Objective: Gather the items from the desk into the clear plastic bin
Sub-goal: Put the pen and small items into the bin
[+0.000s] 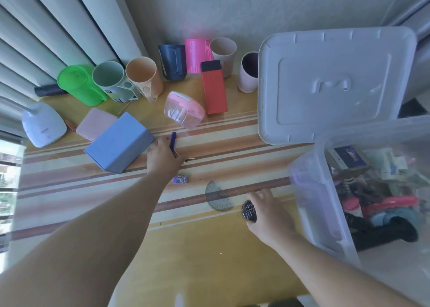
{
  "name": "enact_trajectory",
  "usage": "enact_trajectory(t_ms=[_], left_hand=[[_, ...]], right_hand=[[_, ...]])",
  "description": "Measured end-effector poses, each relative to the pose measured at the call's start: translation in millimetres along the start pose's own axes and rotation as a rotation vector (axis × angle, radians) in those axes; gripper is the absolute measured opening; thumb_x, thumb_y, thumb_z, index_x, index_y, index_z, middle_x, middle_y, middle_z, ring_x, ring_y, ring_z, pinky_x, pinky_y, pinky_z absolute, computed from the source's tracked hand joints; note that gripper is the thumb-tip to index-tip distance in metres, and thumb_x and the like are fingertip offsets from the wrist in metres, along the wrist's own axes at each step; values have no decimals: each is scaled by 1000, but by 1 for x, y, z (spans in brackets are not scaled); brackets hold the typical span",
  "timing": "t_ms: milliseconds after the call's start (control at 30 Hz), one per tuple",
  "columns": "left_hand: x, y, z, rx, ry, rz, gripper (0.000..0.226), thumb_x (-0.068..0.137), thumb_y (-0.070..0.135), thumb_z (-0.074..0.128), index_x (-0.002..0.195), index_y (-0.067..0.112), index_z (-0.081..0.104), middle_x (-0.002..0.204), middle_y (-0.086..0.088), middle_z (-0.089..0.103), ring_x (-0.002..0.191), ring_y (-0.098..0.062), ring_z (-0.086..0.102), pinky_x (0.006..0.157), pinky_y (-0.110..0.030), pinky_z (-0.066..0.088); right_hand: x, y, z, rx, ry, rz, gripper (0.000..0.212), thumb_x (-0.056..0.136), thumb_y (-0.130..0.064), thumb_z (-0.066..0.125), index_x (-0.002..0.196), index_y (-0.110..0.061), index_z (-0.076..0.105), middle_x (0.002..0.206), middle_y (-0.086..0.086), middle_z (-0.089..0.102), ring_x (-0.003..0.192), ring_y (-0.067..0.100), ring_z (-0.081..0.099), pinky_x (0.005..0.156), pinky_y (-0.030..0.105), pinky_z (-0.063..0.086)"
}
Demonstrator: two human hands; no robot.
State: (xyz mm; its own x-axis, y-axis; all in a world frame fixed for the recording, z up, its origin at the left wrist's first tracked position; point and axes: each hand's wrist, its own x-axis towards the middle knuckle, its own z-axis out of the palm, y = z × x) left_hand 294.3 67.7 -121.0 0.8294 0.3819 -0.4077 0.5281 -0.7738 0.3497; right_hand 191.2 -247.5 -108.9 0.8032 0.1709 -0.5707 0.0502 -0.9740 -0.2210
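The clear plastic bin [325, 213] stands at the desk's right edge, already holding a jumble of items, its pale lid [330, 83] lying on the desk just beyond. Beside the bin's near-left wall, the right hand [267, 216] curls around a small black round tin [248, 210], next to a clear protractor [218, 196]. Further left, the left hand [162, 155] pinches a blue pen [172, 142], by a blue box [118, 142]. A small purple eraser [180, 179] lies between the hands. Cups line the far wall.

Cups [144, 78] line the desk's [209, 248] back edge; the bin [325, 213] stands at right — its lid [335, 83] behind it — protractor [218, 196] just left.
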Motion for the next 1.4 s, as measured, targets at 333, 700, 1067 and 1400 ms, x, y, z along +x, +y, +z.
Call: enact_trajectory(t_ms=[333,700,1067,1400], left_hand=[[-22,14,-1,409,-213,239,24,90,4,62,108,19,66,92,-4,58,78,-26,60,62,-36,52],[-40,-4,5,571,-259,313,33,101,14,57,133,7,59,120,-9,52,104,-26,49,86,-33,50],[-108,61,-65,-27,-134,257,14,98,38,64,103,26,69,75,7,67,67,-13,59,57,-27,40],[-230,245,-64,-333,-257,445,10,85,38,81,88,32,75,72,10,75,59,-6,65,56,-18,47]], right_hand=[[-3,-1,-8,24,8,23,51,84,-39,76,122,-38,42,125,-9,43,100,19,56,63,36,57],[-20,-5,-13,92,-6,16,53,86,-40,74,128,-36,41,121,-7,42,98,21,58,69,39,59],[-64,-22,-108,333,174,-305,51,81,-39,78,123,-39,49,118,-14,48,102,9,57,82,33,56],[-102,162,-210,191,285,-197,70,77,-39,83,140,-30,56,138,-9,55,121,16,58,99,41,51]])
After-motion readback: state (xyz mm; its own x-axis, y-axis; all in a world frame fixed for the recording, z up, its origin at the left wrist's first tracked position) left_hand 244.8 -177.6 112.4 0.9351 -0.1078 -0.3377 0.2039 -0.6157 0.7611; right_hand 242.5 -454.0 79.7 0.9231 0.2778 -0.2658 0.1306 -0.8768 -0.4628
